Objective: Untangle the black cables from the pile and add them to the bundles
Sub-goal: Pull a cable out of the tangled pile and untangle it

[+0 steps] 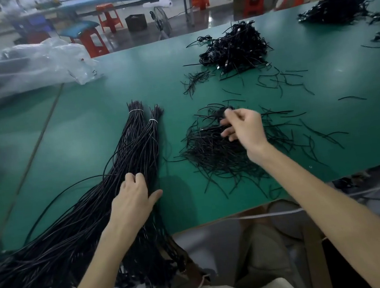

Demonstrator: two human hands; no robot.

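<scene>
My right hand (pixel 245 129) hovers over the pile (pixel 209 158) of loose black cables. Its thumb and forefinger pinch a black cable (pixel 218 113) lifted at the pile's far edge, and the other fingers (pixel 228 132) curl loosely beneath. My left hand (pixel 132 197) lies to the left of the pile, flat on the bundles (pixel 136 138). Its fingers (pixel 139 179) are fairly straight, tips pressed among the strands, thumb stretched toward the pile, gripping nothing. The bundles run from past the near edge up to level with the pile's far side, each bound with a white tie (pixel 136 111). Beyond the pile sits a denser heap (pixel 235 48) of coiled cables. Far left of the pile lies a clear plastic bag (pixel 26 67) on the same green surface (pixel 83 132).
</scene>
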